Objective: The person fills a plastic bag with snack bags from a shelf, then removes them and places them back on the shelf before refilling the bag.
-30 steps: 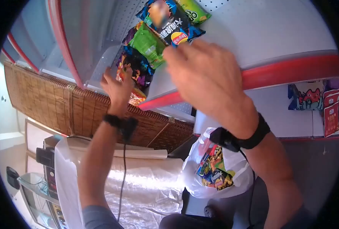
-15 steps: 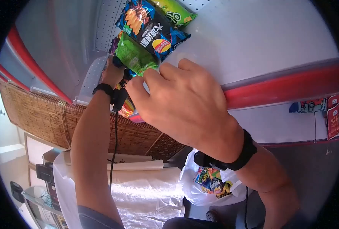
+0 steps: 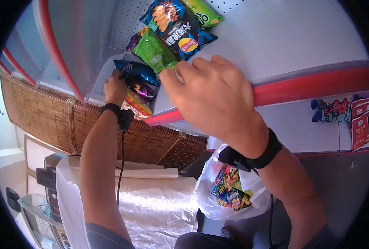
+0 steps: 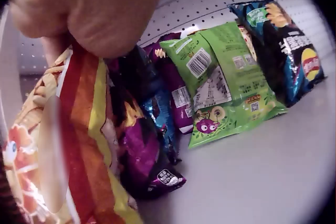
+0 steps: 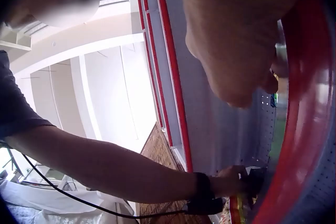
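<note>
We see the glossy dark-blue foil snack packet [image 3: 138, 72] at the left grip [image 3: 115, 89], over the pale metal shelf [image 3: 284, 37]; pinch hidden, can't tell. Right grip [image 3: 217, 97] bent, contents unclear. Likely light, slippery, crushable; we'd pinch a sealed end.

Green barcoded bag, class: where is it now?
In the left wrist view, the green bag sits right of centre on the shelf, between a purple bag and the black-and-blue bag.
</note>
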Available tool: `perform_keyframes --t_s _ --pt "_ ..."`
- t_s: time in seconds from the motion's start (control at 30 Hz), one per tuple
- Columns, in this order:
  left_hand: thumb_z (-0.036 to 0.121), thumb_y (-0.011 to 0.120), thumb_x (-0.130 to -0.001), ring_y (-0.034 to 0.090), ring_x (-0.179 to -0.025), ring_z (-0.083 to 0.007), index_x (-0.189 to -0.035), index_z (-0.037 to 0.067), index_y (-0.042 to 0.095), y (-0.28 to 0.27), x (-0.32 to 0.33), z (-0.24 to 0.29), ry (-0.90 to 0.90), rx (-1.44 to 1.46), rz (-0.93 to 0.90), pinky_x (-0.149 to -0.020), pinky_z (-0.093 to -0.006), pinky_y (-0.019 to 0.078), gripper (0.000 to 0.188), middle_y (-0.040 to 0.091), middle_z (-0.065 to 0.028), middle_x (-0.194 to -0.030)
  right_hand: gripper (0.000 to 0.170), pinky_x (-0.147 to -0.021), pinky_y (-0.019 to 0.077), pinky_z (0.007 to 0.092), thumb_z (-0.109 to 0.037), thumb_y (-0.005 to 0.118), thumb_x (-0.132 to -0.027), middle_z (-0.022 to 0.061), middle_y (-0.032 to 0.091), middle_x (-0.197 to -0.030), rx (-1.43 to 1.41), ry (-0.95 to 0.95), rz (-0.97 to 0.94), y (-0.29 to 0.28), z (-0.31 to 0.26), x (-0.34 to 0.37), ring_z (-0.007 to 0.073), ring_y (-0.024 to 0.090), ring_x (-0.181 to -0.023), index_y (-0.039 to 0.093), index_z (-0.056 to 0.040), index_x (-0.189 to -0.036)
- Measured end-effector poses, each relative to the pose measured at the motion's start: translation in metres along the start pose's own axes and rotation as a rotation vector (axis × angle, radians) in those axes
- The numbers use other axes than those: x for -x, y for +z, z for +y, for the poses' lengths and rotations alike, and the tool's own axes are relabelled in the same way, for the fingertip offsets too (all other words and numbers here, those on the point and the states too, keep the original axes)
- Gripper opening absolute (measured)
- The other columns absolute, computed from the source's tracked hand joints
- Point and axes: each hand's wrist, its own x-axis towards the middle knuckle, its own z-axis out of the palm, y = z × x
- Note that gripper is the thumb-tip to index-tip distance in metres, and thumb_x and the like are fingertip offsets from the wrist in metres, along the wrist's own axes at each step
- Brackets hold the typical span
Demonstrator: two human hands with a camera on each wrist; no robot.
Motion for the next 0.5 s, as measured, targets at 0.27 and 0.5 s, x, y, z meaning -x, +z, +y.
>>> perform_keyframes --t_s 0.27,0.5 --pt "0.016 0.068 -0.095 0.072 -0.100 -0.0462 -0.109 0.010 0.070 -0.046 0.040 -0.056 -0.020 0.211 0.252 -0.086 -0.0545 0.0555 0.016 0.076 -0.0219 -0.101 0.009 -0.063 0.0575 0.0356 -0.017 0.067 -0.084 0.0054 0.073 -0.076 -0.038 0.004 -0.065 -0.010 -0.002 0.000 0.0211 0.076 -0.074 0.070 -0.0101 -0.089" --pt "0.006 0.068 -0.100 0.068 -0.092 -0.0142 -0.110 -0.002 0.066 -0.101 0.125 -0.066 -0.086 0.608 0.341 -0.081 -0.0338 0.0544 0.013 0.075 -0.0106 -0.099 0.032 -0.065 0.0602 0.0401 -0.033 0.077 -0.091 0.0110 0.075 -0.080 -0.209 0.038 0.002 -0.012 -0.007 0.000 0.0257 0.076 -0.077 0.072 -0.0014 -0.089"
